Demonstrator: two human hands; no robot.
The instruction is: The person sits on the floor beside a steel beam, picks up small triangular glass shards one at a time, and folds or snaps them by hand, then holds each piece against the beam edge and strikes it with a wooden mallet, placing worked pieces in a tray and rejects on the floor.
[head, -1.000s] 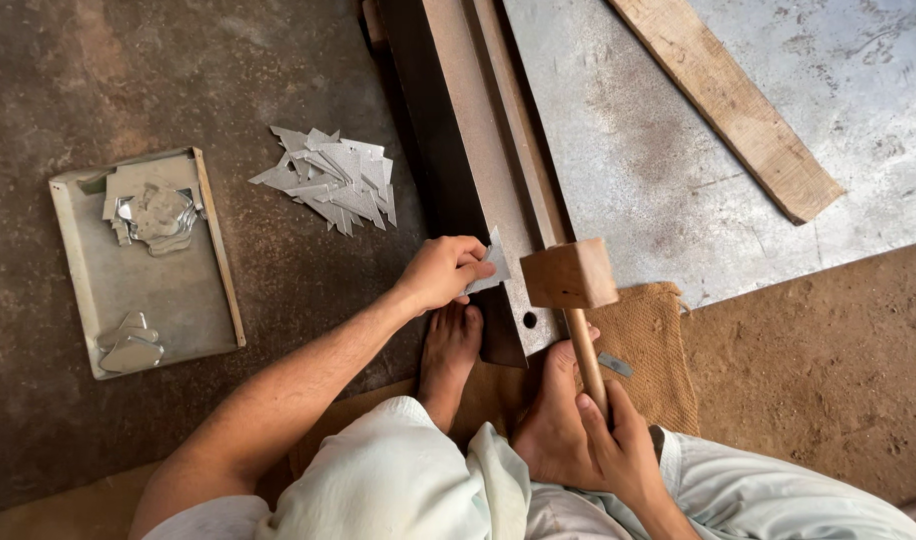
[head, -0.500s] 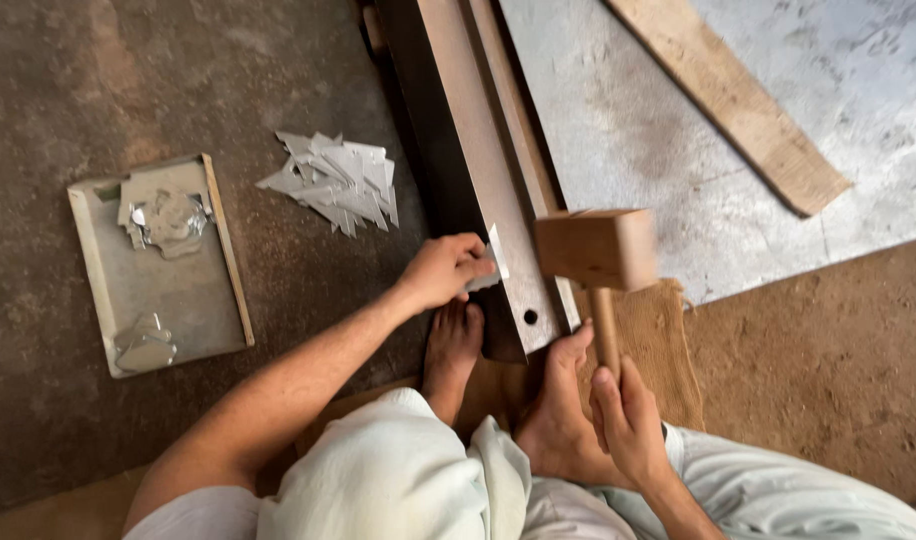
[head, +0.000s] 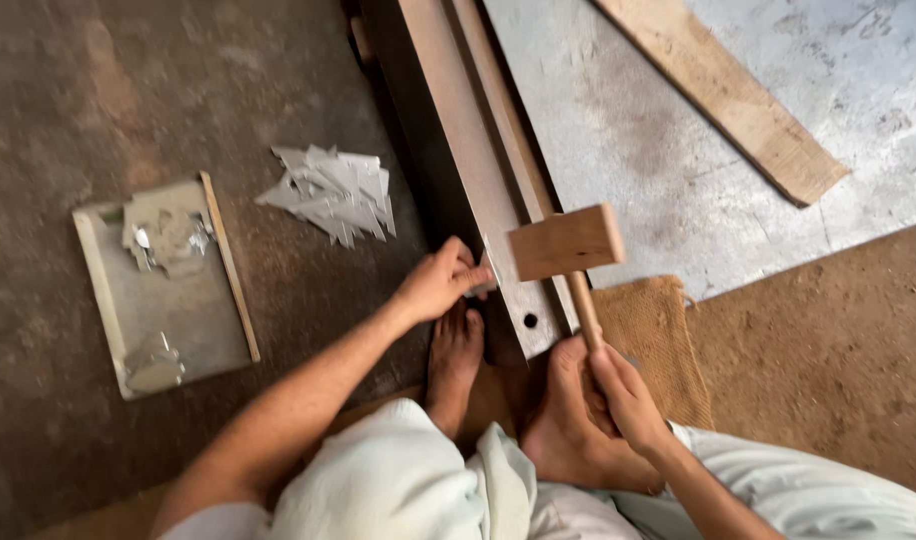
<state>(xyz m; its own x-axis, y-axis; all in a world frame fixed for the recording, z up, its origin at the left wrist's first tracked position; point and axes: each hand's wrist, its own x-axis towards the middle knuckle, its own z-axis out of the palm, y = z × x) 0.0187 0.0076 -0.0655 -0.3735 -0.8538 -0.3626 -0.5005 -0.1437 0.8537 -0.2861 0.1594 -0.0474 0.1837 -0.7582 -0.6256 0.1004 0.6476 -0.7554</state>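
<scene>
My right hand (head: 620,392) grips the handle of a wooden mallet (head: 566,243), whose block head hangs raised over the near end of a long steel beam (head: 456,130). My left hand (head: 441,281) pinches a small piece of sheet metal (head: 485,270) against the beam's top face, just left of the mallet head. A round hole (head: 529,321) shows in the beam near its end. My bare feet (head: 456,360) rest on the floor below the beam.
A pile of cut metal pieces (head: 330,192) lies on the dark floor left of the beam. Further left sits a shallow tray (head: 118,315) holding a few scraps. A large metal sheet (head: 668,170) with a wooden plank (head: 723,95) lies to the right, a burlap mat (head: 650,330) under me.
The mallet head has risen and shifted away from the beam's face since a second ago. My left hand stays on the metal piece; the view shifted slightly.
</scene>
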